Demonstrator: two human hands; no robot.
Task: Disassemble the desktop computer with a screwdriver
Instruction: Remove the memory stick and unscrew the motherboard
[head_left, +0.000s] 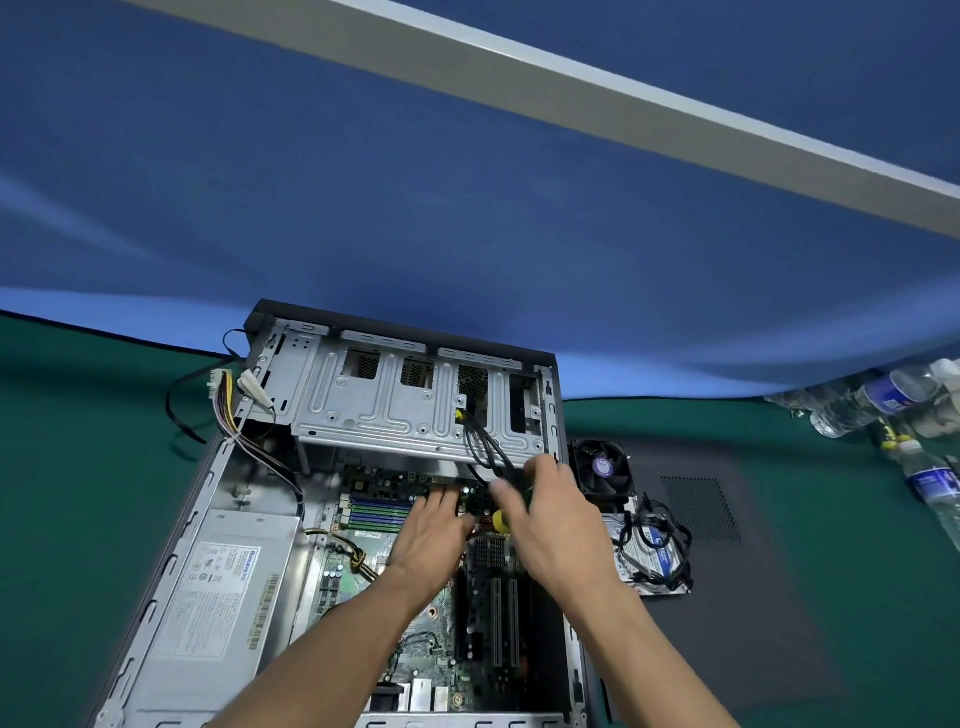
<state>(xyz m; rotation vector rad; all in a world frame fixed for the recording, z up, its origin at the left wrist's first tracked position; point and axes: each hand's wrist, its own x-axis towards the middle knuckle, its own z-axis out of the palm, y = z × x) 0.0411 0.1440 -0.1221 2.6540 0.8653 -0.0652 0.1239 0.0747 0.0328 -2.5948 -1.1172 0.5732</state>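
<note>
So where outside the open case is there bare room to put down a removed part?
Bare green mat left of the grey computer case, beyond the loose black cable. Right side is crowded: black case panel, black fan, hard drive, clear plastic bottles.

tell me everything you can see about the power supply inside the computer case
The power supply is a grey, metal-looking box lying flat in the near-left corner of the open computer case, beside the motherboard. Its top carries a large white label with small print and a barcode strip, too blurred to read. A bundle of coloured wires runs out over the case's left wall beyond it; where they join the box is hidden. Neither hand touches it.
</note>
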